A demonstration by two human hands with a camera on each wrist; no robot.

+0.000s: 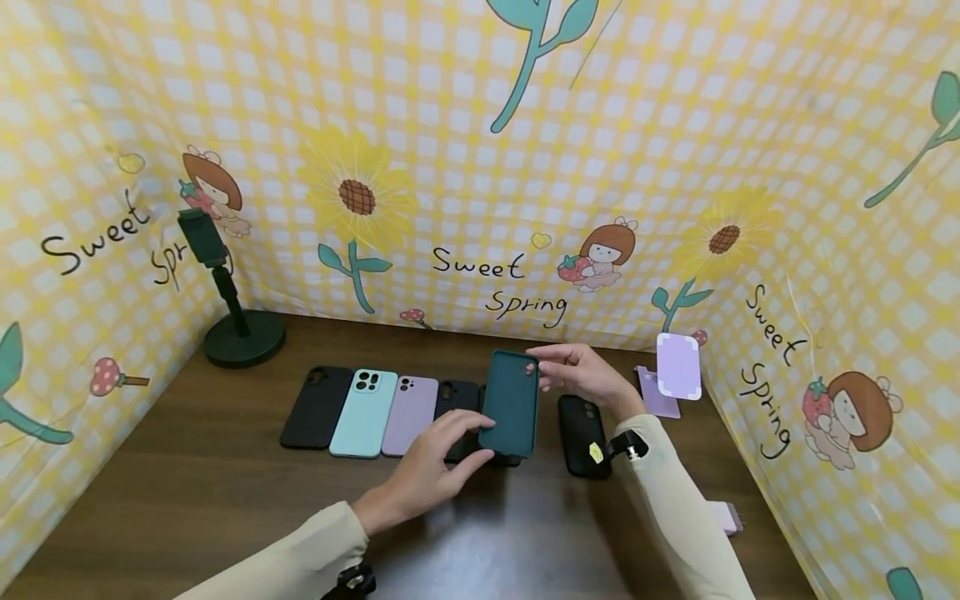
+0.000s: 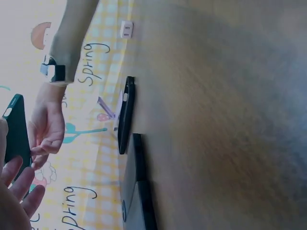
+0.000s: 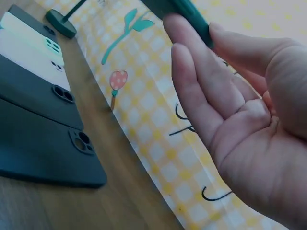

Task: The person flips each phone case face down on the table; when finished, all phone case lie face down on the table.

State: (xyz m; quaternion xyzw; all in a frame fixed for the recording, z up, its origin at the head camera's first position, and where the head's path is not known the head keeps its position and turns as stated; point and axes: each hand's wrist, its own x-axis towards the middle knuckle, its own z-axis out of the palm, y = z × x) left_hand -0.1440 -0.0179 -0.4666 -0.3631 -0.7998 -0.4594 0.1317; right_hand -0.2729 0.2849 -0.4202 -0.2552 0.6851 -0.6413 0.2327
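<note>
One left hand [image 1: 429, 468] and one right hand [image 1: 592, 377] pinch opposite edges of a dark-teal, rectangular phone case [image 1: 513, 404] above the brown wooden table [image 1: 202, 500].

The cloth [image 1: 480, 192] is brightly lit; the tabletop [image 1: 225, 508] is left dimmer, marked by pale glare (low centre in the head view). Both wrist views are softened by blur, the cloth partly washed out.

Teal phone case [image 1: 512, 400], aloft
</note>
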